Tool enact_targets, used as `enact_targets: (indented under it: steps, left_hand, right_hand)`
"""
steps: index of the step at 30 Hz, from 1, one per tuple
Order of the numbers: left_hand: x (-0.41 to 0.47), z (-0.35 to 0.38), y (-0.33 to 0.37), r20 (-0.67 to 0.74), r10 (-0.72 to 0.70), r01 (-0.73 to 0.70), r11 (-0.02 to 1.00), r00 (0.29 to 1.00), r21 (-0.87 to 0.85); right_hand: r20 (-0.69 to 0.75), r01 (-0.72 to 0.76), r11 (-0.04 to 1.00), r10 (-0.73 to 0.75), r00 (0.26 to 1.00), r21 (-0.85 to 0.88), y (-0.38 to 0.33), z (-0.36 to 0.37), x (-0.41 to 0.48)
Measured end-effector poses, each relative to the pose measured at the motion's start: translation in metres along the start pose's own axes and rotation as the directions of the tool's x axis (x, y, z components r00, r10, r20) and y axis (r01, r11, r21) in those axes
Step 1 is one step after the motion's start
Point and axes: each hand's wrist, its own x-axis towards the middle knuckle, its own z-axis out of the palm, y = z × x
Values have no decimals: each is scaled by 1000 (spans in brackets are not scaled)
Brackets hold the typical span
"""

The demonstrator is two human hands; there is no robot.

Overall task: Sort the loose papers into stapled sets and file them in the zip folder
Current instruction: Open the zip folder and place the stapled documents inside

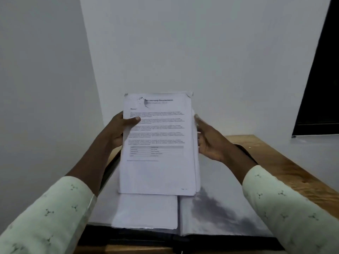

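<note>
Wooden counter [275, 162] carries an open zip folder [220, 213] with clear sleeves, a white sheet [146, 211] lying in the left one. Stack of papers [157, 162], printed, stands tilted above the folder. Left grip [117, 131] clamps the stack's left edge, thumb across the front page; right grip [209, 142] is spread apart, straight fingers against the right edge.

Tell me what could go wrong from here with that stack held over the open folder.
Only the left hand pinches the paper stack. The right hand merely lies against its edge with straight fingers, so sheets might slip down onto the folder.
The sheets fan out at the right edge, so stapling now would likely give an uneven set.
</note>
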Motion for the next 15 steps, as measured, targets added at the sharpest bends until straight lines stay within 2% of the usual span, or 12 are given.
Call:
enact_targets:
  steps: [2,5,9,13,15]
  left_hand:
    - [9,22,2,-8,32,-32,999,999,-14]
    - [13,50,17,48,90,-87,995,995,-51]
    - [15,74,49,37,173,-170,982,984,-82]
    - [19,84,61,34,242,-236,964,970,-124]
    - [22,85,52,31,234,-229,967,972,-114]
  right_hand:
    - [-22,129,975,-135,991,-180,-4,-10,0]
    - [-109,236,953,-259,960,-189,-20,-11,0]
    - [-225,343,907,-397,890,-243,-53,-9,-2]
    - [-245,412,870,-476,844,-271,-66,-6,-1]
    - [-242,402,866,-475,846,-296,-59,-8,-1]
